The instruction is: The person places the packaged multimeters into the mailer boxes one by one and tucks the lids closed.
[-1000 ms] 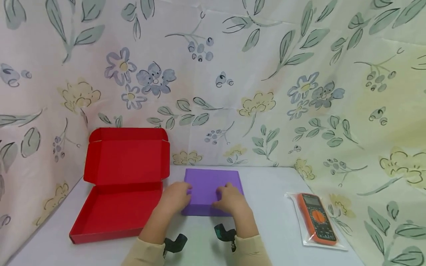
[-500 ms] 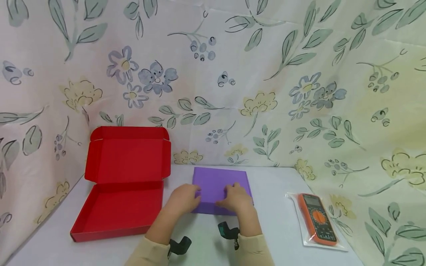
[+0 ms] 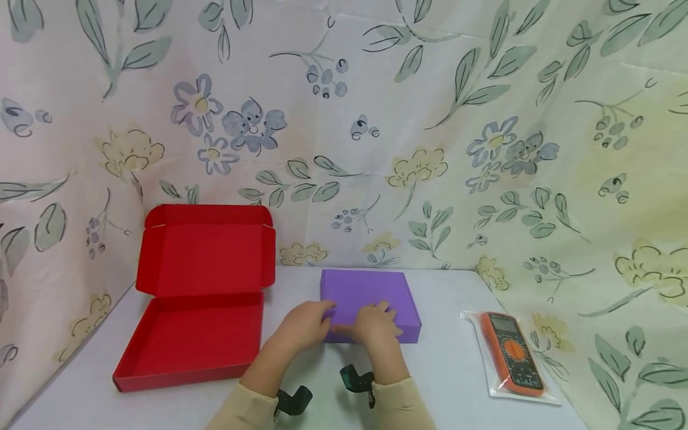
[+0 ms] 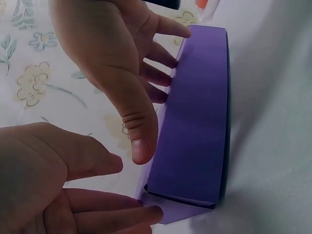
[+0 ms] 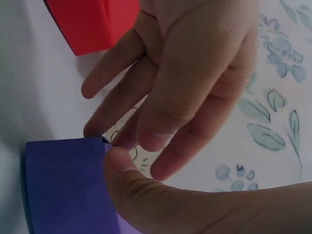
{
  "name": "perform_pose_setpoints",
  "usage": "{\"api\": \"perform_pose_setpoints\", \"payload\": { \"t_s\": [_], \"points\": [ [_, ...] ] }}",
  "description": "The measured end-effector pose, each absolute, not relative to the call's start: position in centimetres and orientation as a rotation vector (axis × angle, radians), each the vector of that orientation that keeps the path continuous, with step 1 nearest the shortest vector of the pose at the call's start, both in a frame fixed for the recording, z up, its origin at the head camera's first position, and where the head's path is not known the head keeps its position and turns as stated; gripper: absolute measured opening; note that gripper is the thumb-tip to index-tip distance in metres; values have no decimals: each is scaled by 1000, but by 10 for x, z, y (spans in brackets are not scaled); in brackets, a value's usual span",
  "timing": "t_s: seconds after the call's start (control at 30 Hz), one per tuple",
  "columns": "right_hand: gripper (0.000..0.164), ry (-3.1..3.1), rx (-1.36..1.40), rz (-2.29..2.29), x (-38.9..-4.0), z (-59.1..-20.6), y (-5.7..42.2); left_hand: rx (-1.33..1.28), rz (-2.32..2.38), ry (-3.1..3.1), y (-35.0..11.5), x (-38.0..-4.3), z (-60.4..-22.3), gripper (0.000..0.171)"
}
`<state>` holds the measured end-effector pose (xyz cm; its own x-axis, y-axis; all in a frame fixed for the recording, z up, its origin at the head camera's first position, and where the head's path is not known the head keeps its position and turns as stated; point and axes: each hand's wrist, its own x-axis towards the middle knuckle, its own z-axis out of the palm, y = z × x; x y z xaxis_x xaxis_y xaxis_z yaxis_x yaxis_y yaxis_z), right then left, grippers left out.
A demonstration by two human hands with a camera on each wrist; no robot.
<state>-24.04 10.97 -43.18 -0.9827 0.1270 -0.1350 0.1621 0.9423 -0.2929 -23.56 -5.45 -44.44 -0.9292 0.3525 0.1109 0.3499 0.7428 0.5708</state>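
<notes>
A closed purple cardboard box (image 3: 349, 292) lies flat on the white table. My left hand (image 3: 305, 323) is at the box's front left corner, its fingers (image 4: 112, 219) along the left end and the thumb apart from the box. My right hand (image 3: 375, 325) lies over the front edge with spread, fairly straight fingers on the top. In the right wrist view, the right thumb (image 5: 122, 161) reaches along the edge toward the left corner of the purple box (image 5: 68, 185). Neither hand wraps round it.
Left of the purple box stands a red box (image 3: 199, 340) with its lid raised, nothing inside. An orange and black multimeter (image 3: 513, 352) in a clear plastic bag lies at the right. A floral cloth (image 3: 344, 119) hangs behind the table.
The purple box has shifted right across the table, away from the red box. My left hand has followed it rightward; my right hand has moved left along its front edge, its fingers spreading.
</notes>
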Motion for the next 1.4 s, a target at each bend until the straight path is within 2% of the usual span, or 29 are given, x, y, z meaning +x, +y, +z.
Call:
{"api": "perform_pose_setpoints", "payload": {
  "t_s": [0.33,0.67,0.93,1.4],
  "points": [
    [113,3091,112,-336,-242,-442,98,578,1026,2870,-57,-237,-446,38],
    [108,3146,161,-380,-245,-449,95,564,1011,2839,-55,-238,-442,42],
    [121,3129,178,-402,-247,-450,97,570,976,2872,-56,-239,-442,39],
    [134,3093,229,-486,-254,-452,109,536,958,2829,-59,-238,-444,38]
  ]
}}
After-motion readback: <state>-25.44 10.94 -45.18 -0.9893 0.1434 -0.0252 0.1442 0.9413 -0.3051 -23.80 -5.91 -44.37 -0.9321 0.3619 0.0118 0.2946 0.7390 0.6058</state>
